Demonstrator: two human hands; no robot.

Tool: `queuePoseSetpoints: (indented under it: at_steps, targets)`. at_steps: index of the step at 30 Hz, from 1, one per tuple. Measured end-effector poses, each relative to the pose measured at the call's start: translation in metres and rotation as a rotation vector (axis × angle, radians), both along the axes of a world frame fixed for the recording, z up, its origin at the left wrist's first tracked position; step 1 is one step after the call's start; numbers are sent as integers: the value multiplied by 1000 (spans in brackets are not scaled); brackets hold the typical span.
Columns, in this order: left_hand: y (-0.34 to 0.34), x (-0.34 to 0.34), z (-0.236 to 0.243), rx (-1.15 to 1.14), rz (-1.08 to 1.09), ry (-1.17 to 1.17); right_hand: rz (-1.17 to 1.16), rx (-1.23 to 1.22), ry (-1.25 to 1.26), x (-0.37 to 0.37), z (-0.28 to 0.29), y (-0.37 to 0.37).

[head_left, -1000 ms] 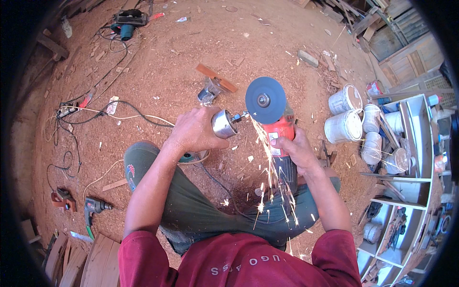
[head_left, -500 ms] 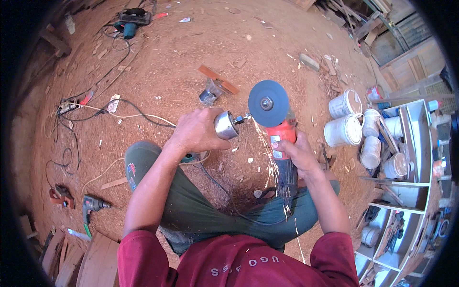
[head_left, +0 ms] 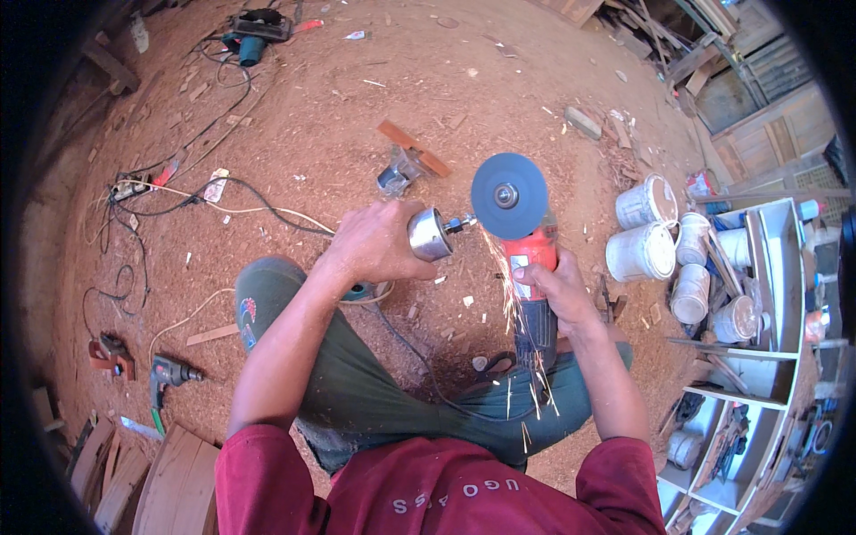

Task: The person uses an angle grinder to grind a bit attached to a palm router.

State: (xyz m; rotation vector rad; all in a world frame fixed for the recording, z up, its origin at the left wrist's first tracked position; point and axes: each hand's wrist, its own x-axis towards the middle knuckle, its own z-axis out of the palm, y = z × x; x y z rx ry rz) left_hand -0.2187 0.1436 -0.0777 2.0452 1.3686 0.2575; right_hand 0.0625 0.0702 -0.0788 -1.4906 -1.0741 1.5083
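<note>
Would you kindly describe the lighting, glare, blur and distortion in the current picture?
Head view: black corners frame the image, and the white open-fronted shelf unit bows near the rim; head view: light is fairly even, with bright highlights on the shiny silver metal cylinder; head view: glowing orange-white sparks smear into streaks below the flat blue-grey disc.

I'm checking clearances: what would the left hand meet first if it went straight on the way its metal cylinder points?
Likely the blue grinder disc: the shank of the metal cylinder in the left hand points at its edge, though depth is unclear.
</note>
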Motion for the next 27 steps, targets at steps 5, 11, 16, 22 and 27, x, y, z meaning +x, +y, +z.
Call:
queuePoseSetpoints:
  at_steps: [5, 11, 16, 22, 27]
  targets:
    - [0, 0, -5, 15, 0, 10, 10, -31, 10, 1, 2, 0]
    - [0, 0, -3, 1, -3, 4, 2, -25, 27, -3, 5, 0]
    - [0, -2, -2, -1, 4, -2, 8, -8, 22, -5, 1, 0]
    - [-1, 2, 2, 27, 1, -50, -33, 7, 42, 3, 1, 0]
    - [1, -15, 5, -12, -6, -290, -112, 34, 76, 9, 5, 3]
